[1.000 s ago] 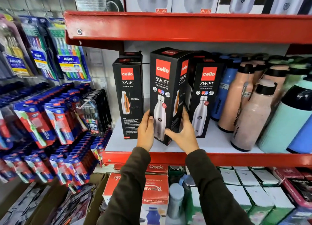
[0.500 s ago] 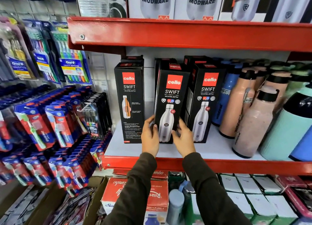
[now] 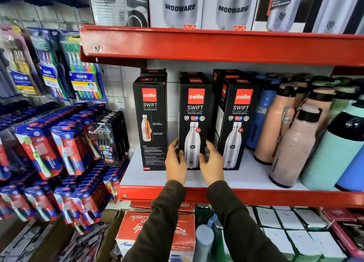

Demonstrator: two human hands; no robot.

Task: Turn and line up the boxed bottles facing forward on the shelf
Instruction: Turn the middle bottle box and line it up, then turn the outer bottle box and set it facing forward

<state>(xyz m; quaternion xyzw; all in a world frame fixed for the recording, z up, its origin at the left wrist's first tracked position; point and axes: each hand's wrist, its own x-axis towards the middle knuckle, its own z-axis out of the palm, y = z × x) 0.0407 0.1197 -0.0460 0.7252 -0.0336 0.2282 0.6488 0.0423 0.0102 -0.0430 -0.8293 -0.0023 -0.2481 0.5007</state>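
Middle boxed bottle (image 3: pixel 194 122): upright on shelf (image 3: pixel 246 177), bottle picture forward, left hand (image 3: pixel 175 164) and right hand (image 3: pixel 211 164) in narrow grip on its lower sides. Right neighbour box (image 3: pixel 239 124) matches; left neighbour box (image 3: pixel 152 124) apparently shows another panel, likely left to turn.

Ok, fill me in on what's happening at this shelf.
A person is straightening boxed bottles on the red shelf. The left hand and right hand grip the lower sides of the middle box, which stands upright with its front panel facing out, level with the right box. The left box shows a different printed panel.
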